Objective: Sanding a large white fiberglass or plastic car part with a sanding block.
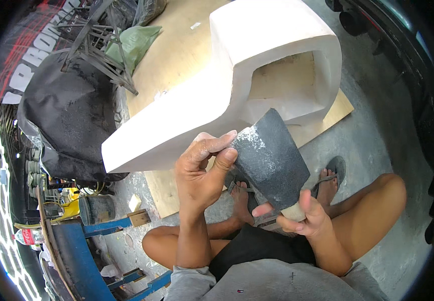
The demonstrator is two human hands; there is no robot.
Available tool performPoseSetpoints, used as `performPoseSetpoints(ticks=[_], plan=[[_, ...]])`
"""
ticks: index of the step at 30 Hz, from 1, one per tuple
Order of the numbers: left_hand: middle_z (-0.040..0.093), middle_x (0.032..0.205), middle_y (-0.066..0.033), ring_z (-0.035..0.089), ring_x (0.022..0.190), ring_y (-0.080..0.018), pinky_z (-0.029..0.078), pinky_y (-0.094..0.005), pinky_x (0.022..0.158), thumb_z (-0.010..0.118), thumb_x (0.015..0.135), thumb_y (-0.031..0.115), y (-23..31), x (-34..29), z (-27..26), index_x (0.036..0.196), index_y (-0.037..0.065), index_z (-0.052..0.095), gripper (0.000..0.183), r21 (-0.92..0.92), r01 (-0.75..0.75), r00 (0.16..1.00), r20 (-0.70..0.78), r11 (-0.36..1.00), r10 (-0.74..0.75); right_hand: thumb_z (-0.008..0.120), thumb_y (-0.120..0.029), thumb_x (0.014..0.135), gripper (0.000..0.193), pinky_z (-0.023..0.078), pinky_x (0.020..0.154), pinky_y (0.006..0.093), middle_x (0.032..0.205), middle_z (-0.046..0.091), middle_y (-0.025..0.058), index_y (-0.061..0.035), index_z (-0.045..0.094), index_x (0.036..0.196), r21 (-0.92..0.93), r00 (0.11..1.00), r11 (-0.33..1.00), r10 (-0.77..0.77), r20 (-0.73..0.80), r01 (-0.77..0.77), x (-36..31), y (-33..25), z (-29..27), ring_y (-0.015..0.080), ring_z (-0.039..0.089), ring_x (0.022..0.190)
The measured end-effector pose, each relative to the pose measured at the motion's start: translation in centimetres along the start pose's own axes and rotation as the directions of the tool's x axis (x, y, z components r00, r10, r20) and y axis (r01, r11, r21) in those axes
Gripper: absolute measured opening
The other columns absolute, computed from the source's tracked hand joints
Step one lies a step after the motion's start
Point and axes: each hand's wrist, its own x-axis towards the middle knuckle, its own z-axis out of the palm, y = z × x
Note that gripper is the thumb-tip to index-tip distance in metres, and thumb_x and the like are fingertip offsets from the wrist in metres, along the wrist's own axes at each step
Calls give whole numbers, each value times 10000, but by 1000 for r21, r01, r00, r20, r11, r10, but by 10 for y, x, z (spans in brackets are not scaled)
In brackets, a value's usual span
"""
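A dark grey sheet of sandpaper [274, 160], dusted white near its upper left corner, is held up in front of me. My left hand [200, 165] pinches that left edge between thumb and fingers. At the lower end, my right hand [310, 216] grips a pale sanding block [294, 212] together with the sheet. How much of the block lies behind the paper is hidden. Just beyond my hands stands a large white moulded piece [177, 118], long and tapering to the left, with a squarish hollow opening at its right end.
The white piece rests on a plywood sheet [164, 193] on the grey concrete floor [367, 130]. To the left are a black covered object [69, 113], a metal frame [96, 55], a green plastic bag [131, 45], a dark bucket [96, 209] and a blue metal stand [76, 251].
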Motion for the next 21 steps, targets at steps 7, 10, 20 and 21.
performPoseSetpoints(ticks=[7, 10, 20, 21], plan=[[626, 879, -34, 592, 800, -97, 496, -222, 703, 742, 903, -13, -2, -5, -7, 1133, -10, 733, 230, 37, 5, 1000, -16, 999, -4, 500, -537, 1027, 679, 390, 440, 241, 1102, 656, 220, 102, 579, 1243, 126, 998, 992, -18, -56, 25, 0, 7, 6, 129, 512, 523], [630, 875, -46, 600, 776, -103, 505, -222, 655, 760, 894, 3, -3, -5, -9, 1101, -12, 736, 209, -86, 17, 1000, -17, 996, -18, 483, -498, 1046, 642, 402, 436, 267, 1069, 651, 236, 115, 596, 1201, 39, 1000, 999, -20, -20, 21, 1, 1, 1, 173, 546, 525], [590, 779, -79, 575, 573, -151, 472, -267, 500, 827, 849, 94, -28, -2, -26, 1055, 35, 738, 232, -596, 11, 977, 177, 803, 118, 437, -445, 1078, 588, 387, 452, 249, 1078, 651, 245, 107, 597, 1197, 104, 993, 993, 48, 111, -59, 0, 10, 2, 149, 541, 525], [577, 797, -65, 550, 581, -126, 444, -246, 479, 796, 884, 132, -31, -1, -29, 1094, 70, 716, 233, -548, -23, 975, 172, 836, 140, 437, -445, 1078, 588, 387, 452, 249, 1078, 651, 245, 107, 597, 1197, 107, 994, 993, 31, 107, -42, 2, 11, 1, 149, 541, 525]])
